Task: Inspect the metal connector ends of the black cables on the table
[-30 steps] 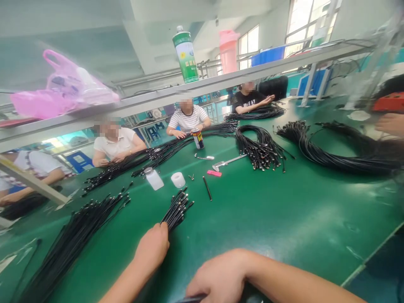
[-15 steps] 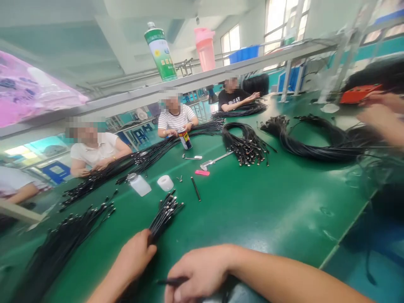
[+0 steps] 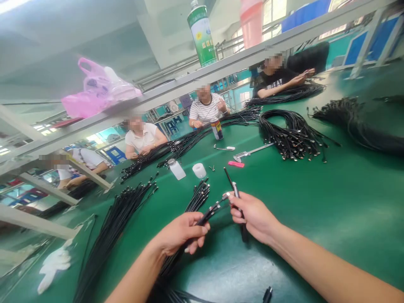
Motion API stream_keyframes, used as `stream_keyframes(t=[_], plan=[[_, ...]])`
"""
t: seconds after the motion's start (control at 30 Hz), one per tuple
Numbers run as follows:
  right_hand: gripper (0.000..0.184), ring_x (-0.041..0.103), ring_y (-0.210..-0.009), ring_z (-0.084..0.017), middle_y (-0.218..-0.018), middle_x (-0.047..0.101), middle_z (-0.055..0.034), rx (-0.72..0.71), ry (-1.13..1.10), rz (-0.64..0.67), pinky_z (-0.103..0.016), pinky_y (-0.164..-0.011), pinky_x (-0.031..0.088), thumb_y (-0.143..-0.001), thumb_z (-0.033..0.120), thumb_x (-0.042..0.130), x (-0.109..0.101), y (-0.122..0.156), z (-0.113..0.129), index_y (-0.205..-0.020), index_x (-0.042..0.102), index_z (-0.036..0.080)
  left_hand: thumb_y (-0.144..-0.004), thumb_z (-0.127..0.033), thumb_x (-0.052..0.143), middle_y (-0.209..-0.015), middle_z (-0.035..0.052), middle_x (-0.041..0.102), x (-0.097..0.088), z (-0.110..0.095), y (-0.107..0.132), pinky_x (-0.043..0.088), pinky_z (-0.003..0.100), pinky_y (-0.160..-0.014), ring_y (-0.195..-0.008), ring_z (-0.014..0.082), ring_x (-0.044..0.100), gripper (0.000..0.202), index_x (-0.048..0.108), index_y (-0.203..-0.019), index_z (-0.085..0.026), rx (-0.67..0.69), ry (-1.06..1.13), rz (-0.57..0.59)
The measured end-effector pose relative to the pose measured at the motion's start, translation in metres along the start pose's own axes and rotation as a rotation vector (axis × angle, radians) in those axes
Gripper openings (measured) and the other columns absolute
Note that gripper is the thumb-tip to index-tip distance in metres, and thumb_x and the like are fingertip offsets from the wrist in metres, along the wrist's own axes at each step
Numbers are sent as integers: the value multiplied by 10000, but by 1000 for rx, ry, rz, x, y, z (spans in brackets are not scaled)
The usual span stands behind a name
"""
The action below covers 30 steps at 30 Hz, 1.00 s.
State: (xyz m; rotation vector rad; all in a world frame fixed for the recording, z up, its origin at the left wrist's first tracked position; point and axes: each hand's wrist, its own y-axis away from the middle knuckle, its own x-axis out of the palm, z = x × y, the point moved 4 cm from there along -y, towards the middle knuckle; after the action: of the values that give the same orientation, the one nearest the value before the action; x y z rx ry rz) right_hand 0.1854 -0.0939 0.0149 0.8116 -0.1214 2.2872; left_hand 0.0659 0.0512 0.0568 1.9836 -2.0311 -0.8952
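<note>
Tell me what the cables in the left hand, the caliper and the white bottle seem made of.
Cables in the left hand: black, soft-sheened, likely plastic or rubber; bright silvery tips suggest metal.
Caliper: probably metal, from its grey sheen.
Bottle: milky, smooth, likely plastic, though frosted glass is possible.

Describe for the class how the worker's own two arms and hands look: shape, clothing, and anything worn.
The left hand and right hand are both ungloved, each with a thumb and slim fingers. The left forearm and right forearm show no sleeve. No ring, watch or bracelet can be seen.
</note>
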Motion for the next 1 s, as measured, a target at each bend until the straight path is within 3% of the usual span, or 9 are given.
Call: stream_keyframes(t=[0.1,0.23,0.37,0.47,0.63,0.7,0.8,0.9,1.0], plan=[[358,384,-522,-71,-744,453,25,-12,19,-75,-209,-441,251,-765,438,691,-11,-4,4,-963,618,150,-773,-404,669,-670,22,636,20,-4,-12,288,168,-362,-450,93,557,297,487,-807,-172,1,20,111],[382,359,-509,-67,-725,446,38,-86,116,-87,-215,-463,269,-785,526,669,-14,-7,12,-898,616,165,-781,-349,667,-702,14,635,41,-4,-24,337,160,-371,-479,92,570,244,506,-825,-170,35,-1,151],[398,323,-499,-77,-658,422,54,-151,306,-53,-215,-460,229,-824,563,621,-10,-5,10,-888,615,171,-821,-324,599,-631,-28,590,52,4,-24,365,182,-383,-428,88,499,185,474,-855,-193,46,-27,130],[356,384,-554,-102,-680,479,31,-180,464,-3,-229,-508,293,-875,523,587,0,2,2,-880,643,171,-846,-300,560,-550,-60,531,54,6,-17,341,197,-402,-404,93,430,144,480,-909,-197,54,-66,84],[318,519,-739,-165,-783,596,-13,-222,638,69,-277,-691,392,-920,469,543,13,14,-4,-842,658,183,-779,-224,639,-811,7,624,55,-4,-8,393,233,-591,-670,137,529,176,588,-944,-192,223,-160,-30],[306,524,-779,-175,-802,595,-16,-233,675,56,-283,-726,390,-924,462,544,9,12,1,-856,656,186,-781,-262,656,-761,2,611,56,-1,-10,374,231,-574,-653,136,511,132,568,-848,-190,222,-93,-57],[340,461,-702,-152,-746,507,5,-221,689,2,-262,-640,363,-938,500,515,-4,3,10,-899,634,184,-861,-398,571,-550,-68,446,59,12,-16,272,211,-424,-439,93,378,230,450,-803,-211,125,77,-50],[402,357,-595,-116,-690,409,29,-168,662,25,-232,-523,300,-934,549,501,-10,-2,11,-885,618,168,-897,-483,504,-572,-93,378,61,24,-22,203,197,-374,-388,65,295,297,362,-831,-231,100,220,-58],[411,305,-547,-94,-662,368,44,-97,620,113,-214,-462,257,-895,563,564,-6,-1,5,-889,618,156,-865,-496,600,-610,-87,394,62,31,-24,173,200,-381,-410,43,273,359,373,-830,-219,119,447,-52]])
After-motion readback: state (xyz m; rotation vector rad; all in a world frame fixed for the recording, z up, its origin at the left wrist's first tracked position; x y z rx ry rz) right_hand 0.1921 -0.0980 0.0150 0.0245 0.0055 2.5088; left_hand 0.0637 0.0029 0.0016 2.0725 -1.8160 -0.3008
